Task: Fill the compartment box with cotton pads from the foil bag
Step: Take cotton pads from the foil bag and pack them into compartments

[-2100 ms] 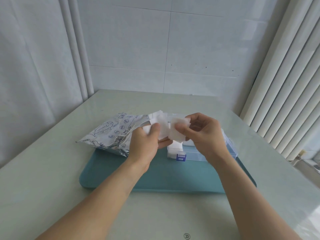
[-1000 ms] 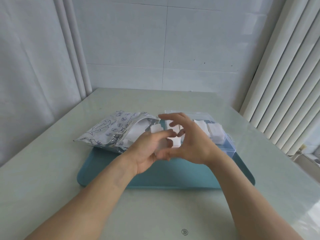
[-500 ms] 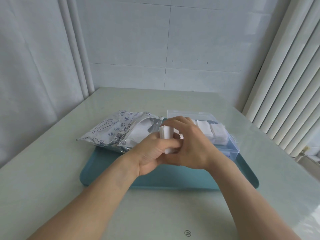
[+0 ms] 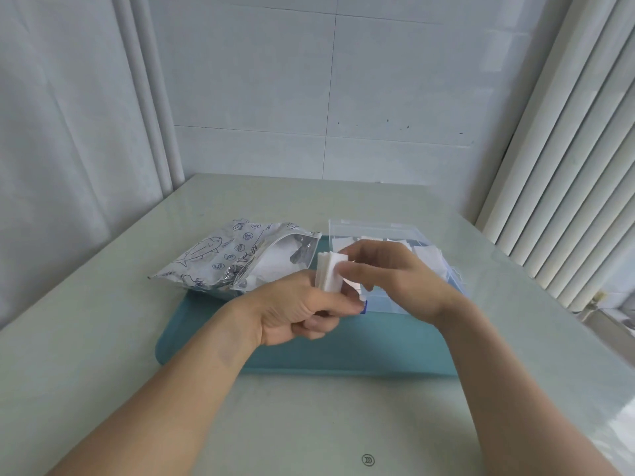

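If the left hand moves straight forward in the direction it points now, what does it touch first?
Probably the compartment box just beyond the left hand, which holds the stack of cotton pads; depth is unclear.

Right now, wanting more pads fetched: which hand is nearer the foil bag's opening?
Left. The left hand sits just below the foil bag opening; the right hand is over the compartment box.

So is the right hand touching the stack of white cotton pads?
Touching. The head view shows the right hand with a fingertip on the stack of white cotton pads, which the left hand grips.
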`<control>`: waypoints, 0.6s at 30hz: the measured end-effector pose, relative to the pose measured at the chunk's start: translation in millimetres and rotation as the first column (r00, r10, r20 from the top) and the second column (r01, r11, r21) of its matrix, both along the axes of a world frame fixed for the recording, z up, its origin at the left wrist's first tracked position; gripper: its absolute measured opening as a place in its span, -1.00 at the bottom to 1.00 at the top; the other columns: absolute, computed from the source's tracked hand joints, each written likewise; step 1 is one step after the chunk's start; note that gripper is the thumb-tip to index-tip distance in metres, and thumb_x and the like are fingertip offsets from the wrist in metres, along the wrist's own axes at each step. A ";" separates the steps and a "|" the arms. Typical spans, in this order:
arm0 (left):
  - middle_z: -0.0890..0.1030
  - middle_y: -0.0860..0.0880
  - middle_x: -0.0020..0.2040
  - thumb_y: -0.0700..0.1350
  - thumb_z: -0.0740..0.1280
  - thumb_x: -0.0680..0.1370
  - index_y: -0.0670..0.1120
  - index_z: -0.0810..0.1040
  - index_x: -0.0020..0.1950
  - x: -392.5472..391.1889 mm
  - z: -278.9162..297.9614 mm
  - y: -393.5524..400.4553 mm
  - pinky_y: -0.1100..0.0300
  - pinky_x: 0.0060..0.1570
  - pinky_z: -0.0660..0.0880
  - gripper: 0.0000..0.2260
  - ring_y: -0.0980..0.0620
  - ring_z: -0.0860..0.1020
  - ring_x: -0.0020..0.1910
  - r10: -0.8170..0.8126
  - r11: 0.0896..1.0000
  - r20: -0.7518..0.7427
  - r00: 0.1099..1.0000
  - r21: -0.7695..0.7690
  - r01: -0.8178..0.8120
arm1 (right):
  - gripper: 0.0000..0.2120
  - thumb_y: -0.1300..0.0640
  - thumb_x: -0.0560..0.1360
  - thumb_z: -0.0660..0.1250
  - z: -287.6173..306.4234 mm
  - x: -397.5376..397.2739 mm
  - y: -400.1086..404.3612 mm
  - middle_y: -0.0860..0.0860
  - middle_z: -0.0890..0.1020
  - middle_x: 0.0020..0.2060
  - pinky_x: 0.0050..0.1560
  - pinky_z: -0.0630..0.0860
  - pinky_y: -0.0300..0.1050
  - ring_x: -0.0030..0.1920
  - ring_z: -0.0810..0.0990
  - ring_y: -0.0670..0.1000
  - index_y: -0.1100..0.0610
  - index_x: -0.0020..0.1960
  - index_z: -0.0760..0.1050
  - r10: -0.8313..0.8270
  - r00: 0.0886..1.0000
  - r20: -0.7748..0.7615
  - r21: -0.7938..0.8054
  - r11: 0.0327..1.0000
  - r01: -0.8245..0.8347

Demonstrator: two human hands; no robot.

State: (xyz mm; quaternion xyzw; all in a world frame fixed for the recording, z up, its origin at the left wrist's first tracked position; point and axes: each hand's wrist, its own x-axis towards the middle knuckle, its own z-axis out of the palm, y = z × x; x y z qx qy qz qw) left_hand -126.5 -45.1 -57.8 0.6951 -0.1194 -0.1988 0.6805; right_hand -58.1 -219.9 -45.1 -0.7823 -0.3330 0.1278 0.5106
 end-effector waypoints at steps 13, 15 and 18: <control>0.56 0.09 -0.29 -0.19 0.35 0.55 -0.04 0.60 -0.07 22.3 -18.7 1.1 0.41 -0.39 0.34 -0.93 0.24 0.44 -0.44 0.577 0.669 0.513 0.635 0.149 -0.728 | -0.79 0.17 0.48 0.52 -12.5 32.2 -8.6 0.05 0.69 -0.34 -0.34 0.60 -0.20 -0.40 0.64 -0.03 0.28 0.03 0.63 -0.502 0.827 -0.253 0.085 0.840 0.536; 0.56 0.06 -0.16 -0.17 0.35 0.56 -0.04 0.61 0.02 21.8 -23.2 -0.4 0.47 -0.26 0.36 -0.91 0.27 0.46 -0.34 0.460 0.647 0.633 0.622 0.240 -0.723 | -0.79 0.15 0.47 0.52 -9.4 33.1 -2.1 0.02 0.69 -0.37 -0.37 0.55 -0.24 -0.41 0.65 -0.05 0.27 0.02 0.65 -0.512 0.837 -0.194 -0.031 0.856 0.516; 0.50 -0.01 0.07 -0.15 0.33 0.58 -0.08 0.55 0.26 22.8 -30.2 -2.4 0.46 -0.08 0.35 -0.75 0.21 0.45 -0.22 0.315 0.653 0.650 0.692 0.382 -0.655 | -0.73 0.11 0.46 0.54 -4.4 32.1 6.5 0.04 0.71 -0.32 -0.38 0.51 -0.29 -0.38 0.68 -0.08 0.24 0.06 0.62 -0.510 0.848 -0.149 -0.218 0.853 0.474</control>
